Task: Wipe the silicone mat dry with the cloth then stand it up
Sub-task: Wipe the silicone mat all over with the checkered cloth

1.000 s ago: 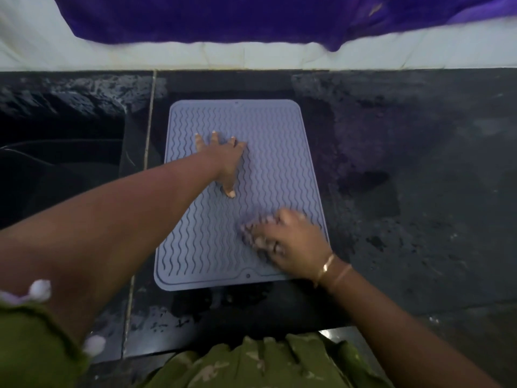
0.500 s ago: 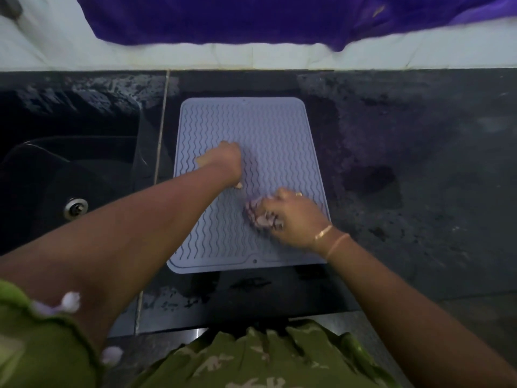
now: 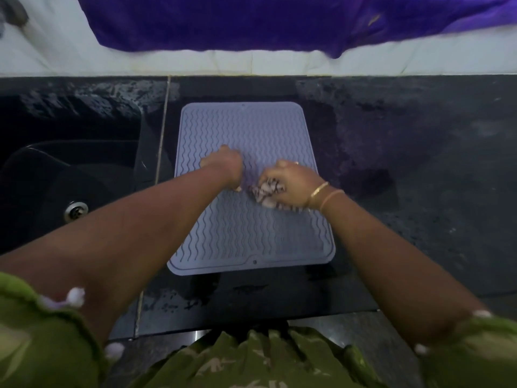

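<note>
Dark sink (steel drain), purple fabric

Matt lilac silicone mat with wavy ridges on a glossy, speckled black stone counter; crumpled patterned cloth; shiny metal sink drain.

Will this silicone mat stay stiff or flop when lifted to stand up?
Probably floppy: the silicone mat looks thin, lying flush on the countertop. It may slide when pushed: the left hand presses it while the right hand grips the cloth.
</note>
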Motion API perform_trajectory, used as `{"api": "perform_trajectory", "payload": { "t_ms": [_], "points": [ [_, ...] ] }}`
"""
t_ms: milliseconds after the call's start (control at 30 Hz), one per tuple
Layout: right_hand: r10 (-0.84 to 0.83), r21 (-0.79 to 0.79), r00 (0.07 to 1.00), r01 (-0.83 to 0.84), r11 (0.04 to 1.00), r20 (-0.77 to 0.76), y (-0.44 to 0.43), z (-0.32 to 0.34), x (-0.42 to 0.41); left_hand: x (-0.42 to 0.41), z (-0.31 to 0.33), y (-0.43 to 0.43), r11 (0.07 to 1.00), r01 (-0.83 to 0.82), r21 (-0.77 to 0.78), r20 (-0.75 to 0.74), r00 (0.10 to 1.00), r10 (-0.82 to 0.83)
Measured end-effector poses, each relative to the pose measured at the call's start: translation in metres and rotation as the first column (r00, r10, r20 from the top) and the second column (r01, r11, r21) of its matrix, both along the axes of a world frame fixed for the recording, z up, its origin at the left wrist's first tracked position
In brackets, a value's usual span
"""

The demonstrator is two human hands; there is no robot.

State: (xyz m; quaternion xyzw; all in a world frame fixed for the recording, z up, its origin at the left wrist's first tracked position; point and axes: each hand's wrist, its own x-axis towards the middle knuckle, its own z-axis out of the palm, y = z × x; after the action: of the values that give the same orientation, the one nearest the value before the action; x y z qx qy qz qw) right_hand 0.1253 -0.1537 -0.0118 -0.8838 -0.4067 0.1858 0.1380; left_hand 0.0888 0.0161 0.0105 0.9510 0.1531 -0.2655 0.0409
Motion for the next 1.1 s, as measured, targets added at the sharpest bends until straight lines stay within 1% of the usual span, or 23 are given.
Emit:
{"api": "perform_trajectory", "payload": {
  "t_ms": [100, 167, 233, 300, 433, 567, 633, 667, 700, 767, 800, 867, 900, 933, 967, 1000, 1033, 1100],
  "points": [
    [-0.131, 0.044, 0.991, 0.131, 0.99, 0.005, 0.012, -0.001, 0.028, 0.0, 0.0, 0.001, 1.0, 0.009, 0.005, -0.007, 1.0, -0.009],
    [-0.193, 0.094, 0.98, 0.197, 0.976, -0.046, 0.012, -0.001, 0.024, -0.001, 0.001, 0.002, 1.0, 0.011, 0.006, -0.007, 1.0, -0.011],
    [-0.233, 0.154, 0.962, 0.254, 0.955, -0.139, 0.003, -0.002, 0.003, -0.001, 0.001, 0.003, 1.0, 0.01, 0.005, -0.001, 1.0, -0.01],
    [-0.209, 0.191, 0.959, 0.245, 0.95, -0.192, -0.01, -0.001, -0.024, -0.001, 0.003, 0.002, 1.0, 0.01, 0.012, -0.001, 1.0, -0.01],
    [-0.144, 0.142, 0.976, 0.168, 0.975, -0.166, -0.034, -0.005, -0.068, 0.001, 0.003, -0.001, 0.999, -0.007, 0.049, -0.044, 0.999, 0.009],
    [-0.09, 0.122, 0.962, 0.125, 0.985, -0.257, -0.05, -0.005, -0.093, 0.003, 0.002, -0.004, 0.998, -0.012, 0.067, -0.075, 0.997, 0.017],
    [-0.103, 0.16, 0.939, 0.163, 0.974, -0.329, -0.054, -0.004, -0.094, 0.0, -0.002, -0.007, 0.997, 0.0, 0.076, -0.07, 0.998, 0.005],
    [-0.135, 0.214, 0.909, 0.233, 0.948, -0.395, -0.054, -0.001, -0.093, -0.003, -0.005, -0.011, 0.995, 0.028, 0.097, -0.042, 0.999, -0.024],
    [-0.186, 0.266, 0.865, 0.338, 0.903, -0.466, -0.054, 0.002, -0.09, -0.007, -0.007, -0.016, 0.988, 0.072, 0.134, -0.011, 0.997, -0.071],
    [-0.285, 0.349, 0.758, 0.554, 0.756, -0.587, -0.054, 0.009, -0.082, -0.015, -0.01, -0.027, 0.968, 0.159, 0.192, 0.043, 0.984, -0.171],
    [-0.333, 0.383, 0.711, 0.643, 0.663, -0.619, -0.053, 0.013, -0.076, -0.018, -0.011, -0.029, 0.966, 0.18, 0.187, 0.067, 0.978, -0.196],
    [-0.428, 0.414, 0.62, 0.772, 0.482, -0.658, -0.053, 0.019, -0.065, -0.015, -0.013, -0.026, 0.984, 0.161, 0.08, 0.123, 0.978, -0.17],
    [-0.458, 0.409, 0.58, 0.809, 0.422, -0.673, -0.054, 0.021, -0.058, -0.011, -0.012, -0.022, 0.991, 0.135, 0.008, 0.139, 0.981, -0.135],
    [-0.476, 0.403, 0.556, 0.828, 0.39, -0.682, -0.053, 0.024, -0.052, -0.007, -0.011, -0.017, 0.992, 0.119, -0.043, 0.14, 0.984, -0.112],
    [-0.489, 0.394, 0.554, 0.829, 0.397, -0.673, -0.053, 0.025, -0.044, -0.004, -0.009, -0.012, 0.991, 0.121, -0.064, 0.142, 0.984, -0.111],
    [-0.493, 0.387, 0.567, 0.819, 0.424, -0.66, -0.052, 0.026, -0.036, -0.001, -0.009, -0.009, 0.988, 0.142, -0.064, 0.154, 0.979, -0.131],
    [-0.501, 0.383, 0.591, 0.8, 0.462, -0.632, -0.051, 0.025, -0.027, 0.001, -0.009, -0.006, 0.983, 0.17, -0.064, 0.155, 0.975, -0.159],
    [-0.523, 0.396, 0.657, 0.75, 0.53, -0.543, -0.045, 0.026, -0.006, 0.004, -0.009, -0.002, 0.972, 0.222, -0.08, 0.093, 0.972, -0.214]
  ]
}}
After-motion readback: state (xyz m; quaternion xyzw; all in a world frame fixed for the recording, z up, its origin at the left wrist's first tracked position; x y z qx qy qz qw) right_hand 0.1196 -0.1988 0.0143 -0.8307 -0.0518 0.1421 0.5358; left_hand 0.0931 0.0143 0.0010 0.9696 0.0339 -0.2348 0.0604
